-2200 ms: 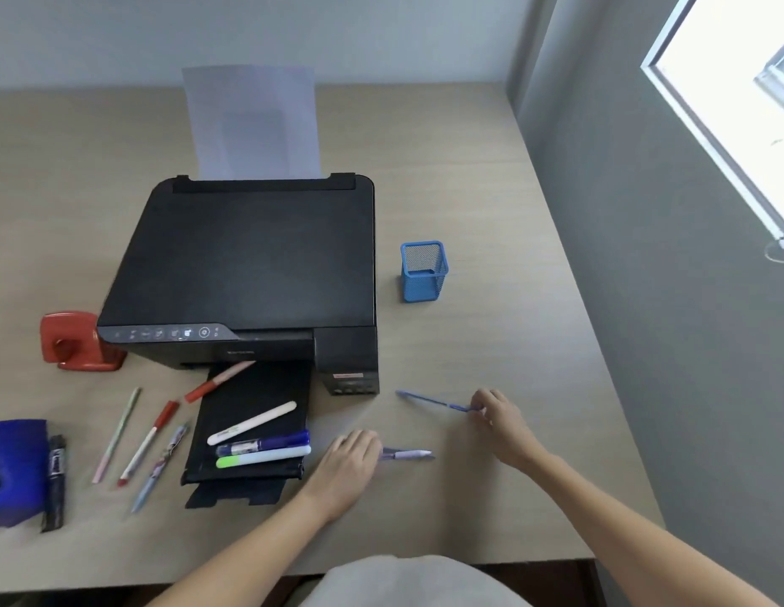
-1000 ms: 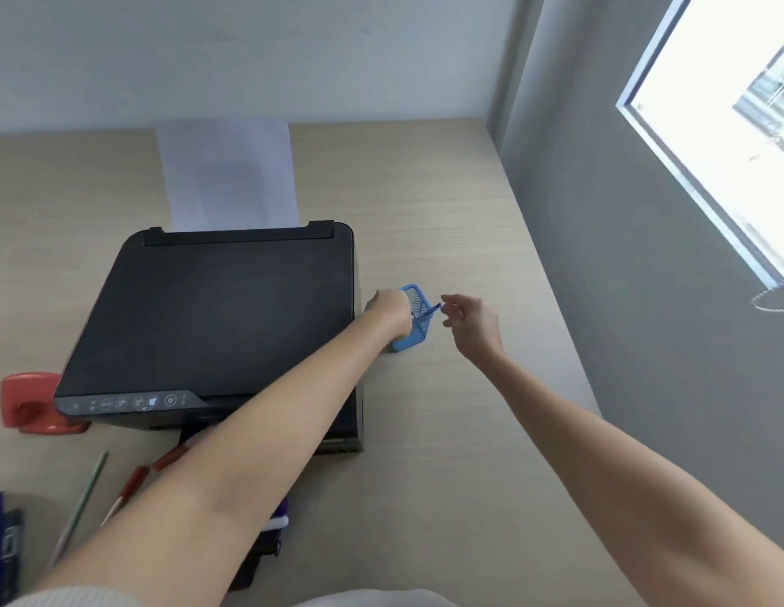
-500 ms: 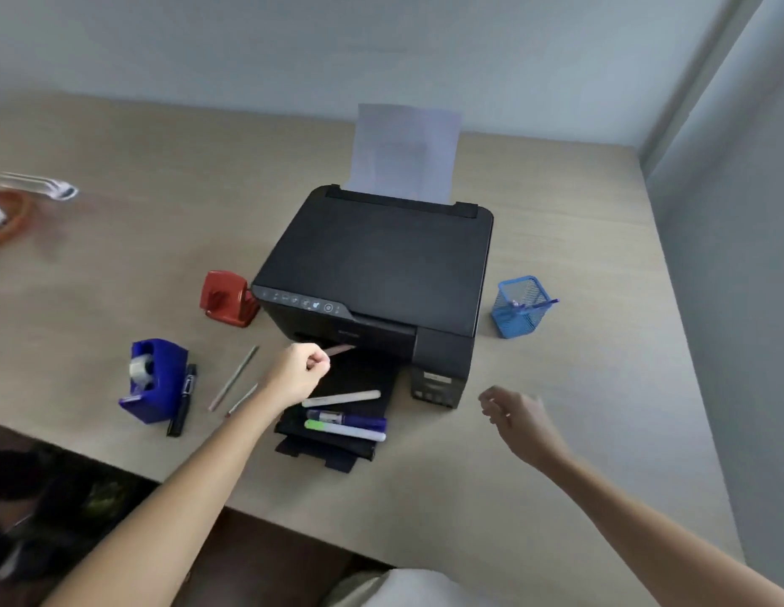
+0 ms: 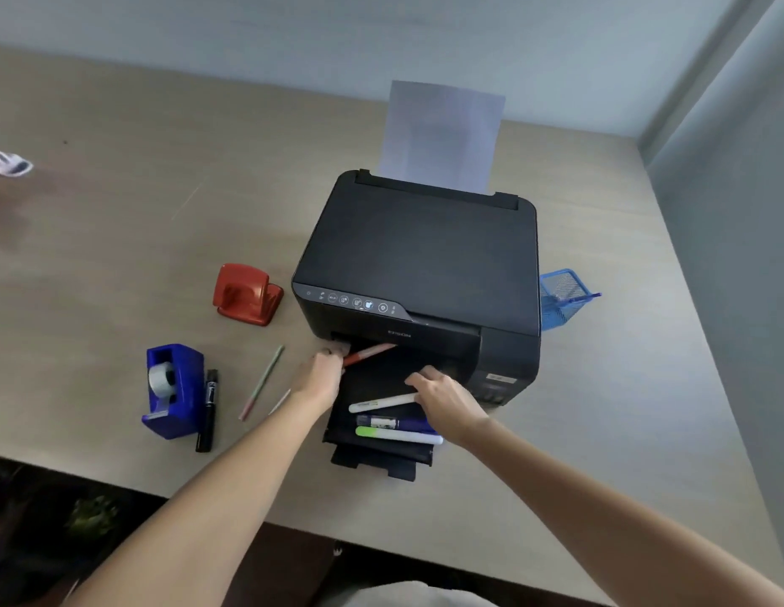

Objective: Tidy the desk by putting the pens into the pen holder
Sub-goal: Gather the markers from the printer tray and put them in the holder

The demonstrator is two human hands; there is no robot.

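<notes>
The blue mesh pen holder (image 4: pixel 560 300) stands right of the black printer (image 4: pixel 420 260), with a blue pen end sticking out over its right rim. My left hand (image 4: pixel 321 375) is closed on the left end of a red pen (image 4: pixel 369 353) at the printer's output slot. My right hand (image 4: pixel 442 398) rests its fingers on the right end of a white pen (image 4: pixel 381 403) lying on the black output tray (image 4: pixel 381 453). A dark blue marker (image 4: pixel 394 422) and a green-capped white pen (image 4: pixel 399 435) lie just below it on the tray. A thin green-pink pen (image 4: pixel 262 382) lies left of my left wrist.
A red hole punch (image 4: pixel 245 294) sits left of the printer. A blue tape dispenser (image 4: pixel 173 389) with a black marker (image 4: pixel 209 409) beside it stands near the front edge. A paper sheet (image 4: pixel 440 135) rises from the printer's back. The grey wall runs along the right.
My right hand has moved from the bare desk onto the white pen on the tray. My left hand has slid right to the red pen at the slot. The view has shifted closer.
</notes>
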